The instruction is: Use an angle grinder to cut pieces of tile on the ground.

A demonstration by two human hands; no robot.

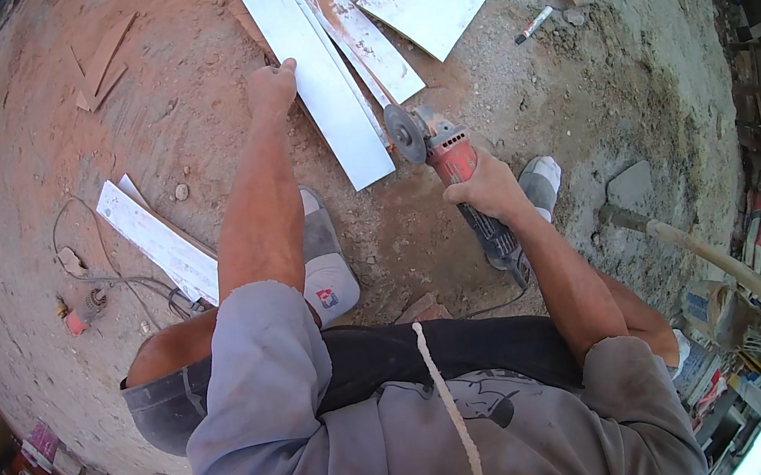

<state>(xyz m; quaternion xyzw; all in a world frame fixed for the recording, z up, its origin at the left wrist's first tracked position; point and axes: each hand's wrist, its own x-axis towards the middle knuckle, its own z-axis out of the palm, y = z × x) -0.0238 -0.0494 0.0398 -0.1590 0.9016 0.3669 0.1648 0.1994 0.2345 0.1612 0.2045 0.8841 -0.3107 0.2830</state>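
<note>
My left hand point(272, 88) is closed on the left edge of a long white tile strip point(316, 78), thumb on top; its other fingers are mostly hidden. In my right hand point(487, 189) is a red and black angle grinder point(455, 158), gripped around its body. The grinder's round disc point(404, 133) stands beside the strip's near right edge; I cannot tell whether they touch. Just right of the strip lie another narrow white strip point(331, 42) and a dusty, reddish-smeared white piece point(363, 33). A broad white tile point(426, 1) lies farther right.
More white strips point(159, 238) lie on the dirt at left, by cables and a red-ended tool point(83, 313). A marker-like tube point(533, 25) lies at far right. A long-handled tool point(689, 245) is by my right arm. My feet in sandals flank the strip's near end.
</note>
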